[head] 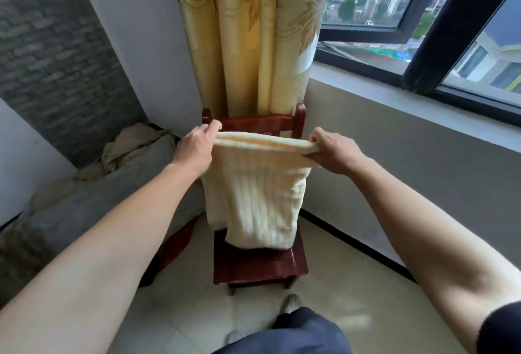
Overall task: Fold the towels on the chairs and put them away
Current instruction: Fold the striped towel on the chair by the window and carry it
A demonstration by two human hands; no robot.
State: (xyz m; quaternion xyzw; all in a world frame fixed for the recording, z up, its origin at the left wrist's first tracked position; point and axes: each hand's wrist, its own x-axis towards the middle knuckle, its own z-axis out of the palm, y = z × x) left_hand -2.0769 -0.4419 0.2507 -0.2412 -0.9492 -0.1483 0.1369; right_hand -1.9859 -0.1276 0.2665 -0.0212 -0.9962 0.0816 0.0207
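Observation:
A pale yellow ribbed towel hangs doubled over in front of a small dark red wooden chair. My left hand grips the towel's top left corner. My right hand grips its top right corner, so the top edge is stretched level between them just in front of the chair's backrest. The towel's lower end drapes down onto the chair seat. Most of the backrest is hidden behind the towel.
A yellow patterned curtain hangs right behind the chair. On the left stands a grey sofa with a beige cloth bunched on it. A window and its sill wall run along the right. Pale floor tiles surround the chair.

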